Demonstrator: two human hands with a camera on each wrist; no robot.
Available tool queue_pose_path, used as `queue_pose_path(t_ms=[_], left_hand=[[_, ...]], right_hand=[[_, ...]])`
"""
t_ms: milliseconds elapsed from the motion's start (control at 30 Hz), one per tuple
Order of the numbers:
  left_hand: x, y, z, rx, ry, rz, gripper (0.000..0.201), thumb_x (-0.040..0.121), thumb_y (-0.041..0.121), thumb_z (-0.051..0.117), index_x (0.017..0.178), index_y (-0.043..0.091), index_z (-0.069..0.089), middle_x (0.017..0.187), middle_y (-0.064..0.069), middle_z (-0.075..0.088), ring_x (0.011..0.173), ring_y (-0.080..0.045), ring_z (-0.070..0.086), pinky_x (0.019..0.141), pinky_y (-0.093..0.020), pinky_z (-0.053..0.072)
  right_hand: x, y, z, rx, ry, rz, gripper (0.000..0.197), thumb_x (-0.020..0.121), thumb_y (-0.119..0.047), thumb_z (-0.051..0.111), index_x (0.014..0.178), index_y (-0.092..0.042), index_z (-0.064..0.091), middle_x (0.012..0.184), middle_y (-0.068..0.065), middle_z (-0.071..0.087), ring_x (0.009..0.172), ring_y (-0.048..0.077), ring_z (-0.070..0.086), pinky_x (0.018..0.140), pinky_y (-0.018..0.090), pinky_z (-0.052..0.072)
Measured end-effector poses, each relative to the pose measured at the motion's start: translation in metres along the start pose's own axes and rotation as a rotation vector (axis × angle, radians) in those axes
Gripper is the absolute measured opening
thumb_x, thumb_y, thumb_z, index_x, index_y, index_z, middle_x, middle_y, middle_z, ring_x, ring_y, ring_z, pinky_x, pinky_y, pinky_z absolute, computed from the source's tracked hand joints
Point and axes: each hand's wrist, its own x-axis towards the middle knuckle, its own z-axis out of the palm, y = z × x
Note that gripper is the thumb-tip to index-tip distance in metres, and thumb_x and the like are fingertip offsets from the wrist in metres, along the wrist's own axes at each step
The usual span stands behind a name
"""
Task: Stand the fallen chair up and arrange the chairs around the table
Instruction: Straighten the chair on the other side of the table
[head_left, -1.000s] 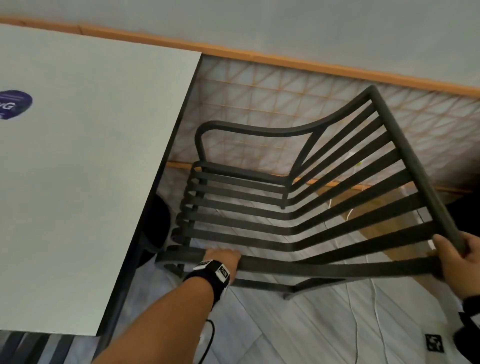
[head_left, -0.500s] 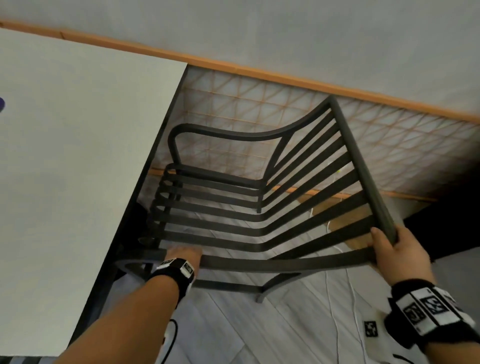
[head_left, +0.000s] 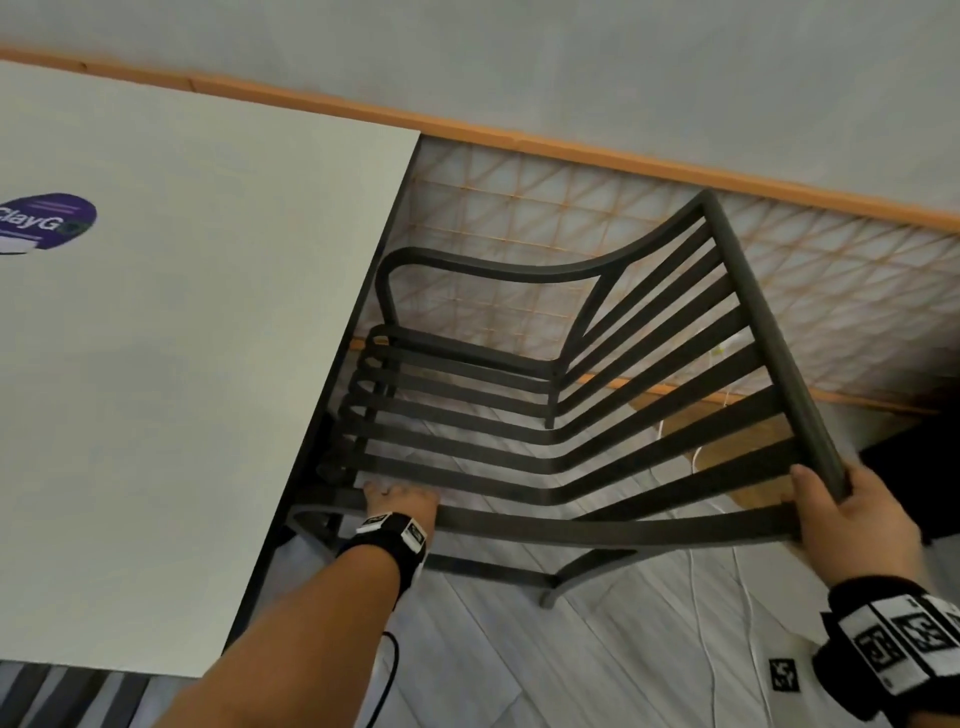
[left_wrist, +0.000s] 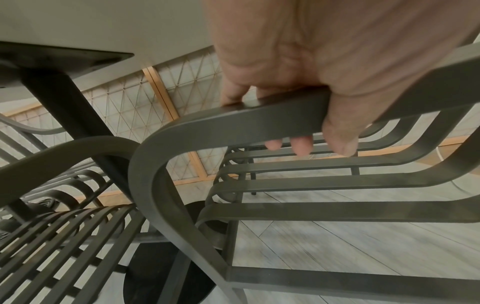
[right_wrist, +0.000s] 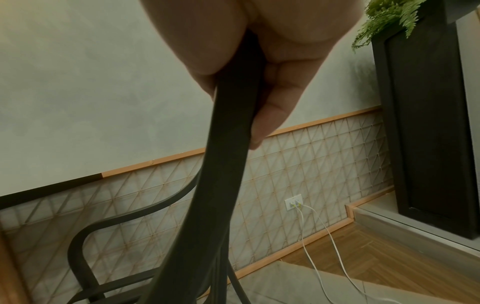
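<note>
The white table (head_left: 182, 364) has a purple sticker (head_left: 49, 221) near its left edge. The grey floor (head_left: 597, 665) holds the dark chair (head_left: 519, 441) and white cables (head_left: 727, 623).

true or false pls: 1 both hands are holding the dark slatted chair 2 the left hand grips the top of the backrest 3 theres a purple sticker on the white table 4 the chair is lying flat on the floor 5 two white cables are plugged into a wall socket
1. True. The left hand and right hand both grip the chair.
2. False. The left hand grips the near armrest; it is the right hand that grips the backrest's top rail.
3. True. A purple sticker sits on the white table.
4. False. The chair stands with its seat slats level, beside the table edge.
5. True. Two white cables run from the wall socket to the floor.
</note>
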Motion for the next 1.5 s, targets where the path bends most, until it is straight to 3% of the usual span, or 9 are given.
queue_pose_path(t_ms=[267, 533, 667, 833, 933, 1067, 1233, 1367, 1500], left_hand=[[-0.002, -0.005, -0.003, -0.040, -0.014, 0.018, 0.046, 0.092, 0.008, 0.045, 0.137, 0.019, 0.043, 0.144, -0.010, 0.046, 0.136, -0.031, 0.038, 0.115, -0.064, 0.013], [-0.003, -0.009, -0.002, -0.019, 0.014, 0.025, 0.044, 0.094, 0.009, 0.042, 0.137, 0.020, 0.043, 0.143, -0.009, 0.047, 0.134, -0.030, 0.040, 0.113, -0.061, 0.019], [-0.003, -0.010, 0.001, -0.013, 0.030, 0.031, 0.047, 0.092, 0.008, 0.044, 0.137, 0.018, 0.041, 0.143, -0.010, 0.046, 0.135, -0.031, 0.039, 0.114, -0.061, 0.019], [-0.011, -0.013, 0.005, -0.024, 0.051, 0.040, 0.055, 0.091, 0.006, 0.046, 0.143, 0.016, 0.033, 0.148, -0.013, 0.039, 0.140, -0.032, 0.030, 0.117, -0.065, 0.005], [-0.019, -0.011, 0.004, -0.003, 0.046, 0.039, 0.054, 0.093, 0.009, 0.045, 0.145, 0.012, 0.029, 0.150, -0.015, 0.035, 0.142, -0.033, 0.026, 0.117, -0.066, 0.005], [-0.040, -0.003, -0.002, -0.034, 0.064, 0.094, 0.055, 0.095, 0.013, 0.045, 0.146, 0.007, 0.026, 0.153, -0.017, 0.030, 0.142, -0.036, 0.025, 0.116, -0.058, 0.022], [-0.081, 0.005, -0.017, -0.088, 0.111, 0.245, 0.043, 0.090, 0.010, 0.052, 0.133, 0.006, 0.045, 0.137, -0.018, 0.050, 0.125, -0.035, 0.049, 0.106, -0.048, 0.038], [-0.133, 0.005, -0.031, -0.099, 0.248, 0.321, 0.038, 0.088, 0.010, 0.054, 0.126, 0.006, 0.052, 0.129, -0.018, 0.054, 0.120, -0.036, 0.051, 0.104, -0.046, 0.040], [-0.205, -0.009, -0.038, -0.078, 0.376, 0.353, 0.036, 0.086, 0.011, 0.056, 0.121, 0.008, 0.056, 0.126, -0.017, 0.057, 0.118, -0.036, 0.053, 0.104, -0.046, 0.041]], right_hand=[[-0.005, -0.003, 0.004, -0.026, 0.014, -0.007, 0.033, 0.091, -0.036, 0.051, 0.116, -0.015, 0.051, 0.075, 0.011, 0.061, 0.068, 0.029, 0.056, 0.073, 0.046, 0.052], [-0.004, -0.006, 0.004, 0.005, -0.016, 0.000, 0.030, 0.092, -0.033, 0.051, 0.116, -0.015, 0.052, 0.076, 0.013, 0.062, 0.065, 0.026, 0.055, 0.062, 0.036, 0.042], [-0.007, -0.009, 0.004, -0.004, 0.006, 0.004, 0.031, 0.092, -0.032, 0.051, 0.117, -0.013, 0.052, 0.073, 0.013, 0.058, 0.058, 0.019, 0.049, 0.055, 0.030, 0.036], [-0.016, -0.017, 0.005, 0.006, 0.019, 0.029, 0.033, 0.093, -0.032, 0.050, 0.119, -0.013, 0.049, 0.071, 0.006, 0.055, 0.065, 0.025, 0.054, 0.067, 0.039, 0.047], [-0.023, -0.022, 0.003, 0.009, 0.013, 0.036, 0.035, 0.093, -0.032, 0.049, 0.123, -0.014, 0.046, 0.072, 0.003, 0.051, 0.069, 0.027, 0.053, 0.072, 0.043, 0.048], [-0.038, -0.023, 0.000, 0.023, 0.008, 0.036, 0.038, 0.095, -0.024, 0.048, 0.130, -0.013, 0.040, 0.094, 0.015, 0.055, 0.078, 0.025, 0.046, 0.077, 0.042, 0.041], [-0.085, -0.014, 0.003, 0.047, -0.014, 0.169, 0.055, 0.094, -0.016, 0.048, 0.141, -0.024, 0.021, 0.128, 0.021, 0.053, 0.110, 0.039, 0.054, 0.093, 0.057, 0.042], [-0.151, -0.015, 0.010, -0.026, -0.231, 0.069, 0.043, 0.094, -0.019, 0.049, 0.134, -0.014, 0.039, 0.131, 0.018, 0.053, 0.113, 0.033, 0.053, 0.098, 0.049, 0.041], [-0.234, -0.007, 0.013, -0.083, -0.434, -0.151, 0.014, 0.092, -0.024, 0.055, 0.101, -0.029, 0.063, 0.116, 0.006, 0.060, 0.100, 0.017, 0.056, 0.098, 0.039, 0.045]])
